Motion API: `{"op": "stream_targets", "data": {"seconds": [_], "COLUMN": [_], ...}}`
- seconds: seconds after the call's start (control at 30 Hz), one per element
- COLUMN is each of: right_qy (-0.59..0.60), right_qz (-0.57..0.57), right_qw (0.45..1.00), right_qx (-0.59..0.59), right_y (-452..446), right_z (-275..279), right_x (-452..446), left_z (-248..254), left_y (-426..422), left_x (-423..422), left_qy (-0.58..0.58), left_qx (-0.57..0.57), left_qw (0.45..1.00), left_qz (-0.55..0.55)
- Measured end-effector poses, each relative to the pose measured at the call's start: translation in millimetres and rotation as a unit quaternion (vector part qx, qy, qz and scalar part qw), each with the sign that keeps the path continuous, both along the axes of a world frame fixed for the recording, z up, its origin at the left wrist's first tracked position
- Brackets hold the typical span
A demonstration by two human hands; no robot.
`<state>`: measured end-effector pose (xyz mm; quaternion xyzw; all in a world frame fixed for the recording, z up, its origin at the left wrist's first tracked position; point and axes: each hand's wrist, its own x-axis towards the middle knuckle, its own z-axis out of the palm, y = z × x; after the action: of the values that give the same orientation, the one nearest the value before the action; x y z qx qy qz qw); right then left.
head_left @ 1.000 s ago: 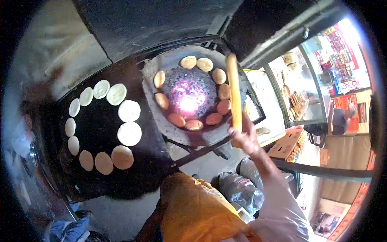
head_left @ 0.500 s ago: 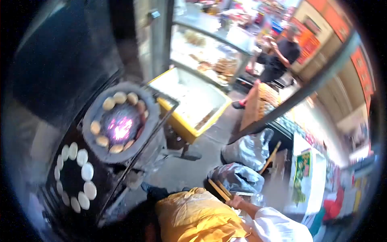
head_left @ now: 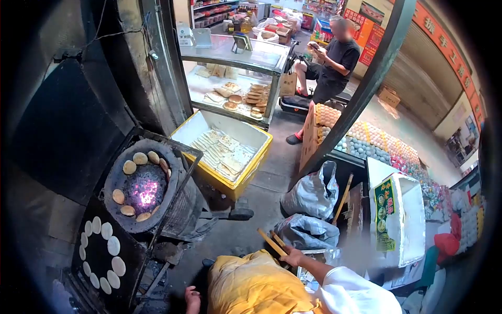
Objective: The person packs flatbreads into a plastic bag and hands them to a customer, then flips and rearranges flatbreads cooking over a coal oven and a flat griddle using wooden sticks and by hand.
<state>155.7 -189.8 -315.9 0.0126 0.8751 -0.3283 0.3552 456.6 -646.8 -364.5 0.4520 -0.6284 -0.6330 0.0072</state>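
Note:
My right hand [head_left: 294, 257] grips a pair of wooden tongs [head_left: 273, 243] in front of the yellow apron [head_left: 256, 285]; their two flat arms spread apart at the far end. My left hand [head_left: 192, 299] hangs low beside the apron, fingers loosely curled, with nothing visible in it. To the left stands a round clay oven [head_left: 116, 175] with glowing coals [head_left: 145, 193] inside. Browned flatbreads [head_left: 129, 167] line its inner wall. On the black board [head_left: 99, 243] nearer me, several pale dough rounds [head_left: 113, 246] form a ring.
A yellow-rimmed foam box [head_left: 225, 183] of flat breads stands behind the oven, before a glass display case [head_left: 235, 97]. Grey sacks [head_left: 314, 193] and a white foam box [head_left: 410, 220] are on the right. Beyond a slanted post [head_left: 361, 86], a seated person [head_left: 334, 60] is near stacked eggs [head_left: 366, 136].
The view has shifted and steadied, so the oven and boxes appear lower. My left hand has come into sight at the bottom. My right hand still holds the tongs, now a little further left in view.

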Motion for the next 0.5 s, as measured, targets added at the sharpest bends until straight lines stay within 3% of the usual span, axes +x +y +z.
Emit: {"op": "stream_targets", "data": {"seconds": [0.07, 0.13, 0.3, 0.33, 0.37, 0.4, 0.43, 0.47, 0.5], "right_qy": [-0.017, -0.147, -0.185, -0.117, 0.009, 0.103, 0.125, 0.033, -0.117], "right_qz": [0.032, 0.066, 0.068, 0.304, 0.496, 0.704, 0.729, 0.653, 0.460], "right_qw": [0.999, 0.981, 0.974, 0.941, 0.865, 0.698, 0.670, 0.753, 0.877], "right_qx": [0.032, 0.106, 0.107, 0.096, 0.073, 0.085, 0.066, 0.066, 0.072], "right_y": [-13, -25, -3, 3, 7, 3, 0, -4, -7], "right_z": [42, 67, -7, -14, -18, -22, -23, -26, -28], "right_x": [-9, -17, -8, -7, -7, -15, -17, -17, -17], "left_z": [3, 2, -21, -24, -30, -36, -42, -39, -35], "left_y": [0, 3, 13, 16, 19, 20, 20, 19, 16], "left_x": [8, 25, 104, 124, 143, 161, 177, 188, 196], "left_qy": [-0.032, -0.050, -0.057, -0.058, -0.059, -0.061, -0.061, -0.054, -0.045], "left_qx": [0.047, 0.071, 0.104, 0.104, 0.101, 0.094, 0.086, 0.080, 0.075], "left_qw": [0.998, 0.996, 0.988, 0.986, 0.983, 0.979, 0.973, 0.964, 0.953], "left_qz": [0.013, 0.025, 0.095, 0.116, 0.145, 0.173, 0.204, 0.247, 0.290]}}
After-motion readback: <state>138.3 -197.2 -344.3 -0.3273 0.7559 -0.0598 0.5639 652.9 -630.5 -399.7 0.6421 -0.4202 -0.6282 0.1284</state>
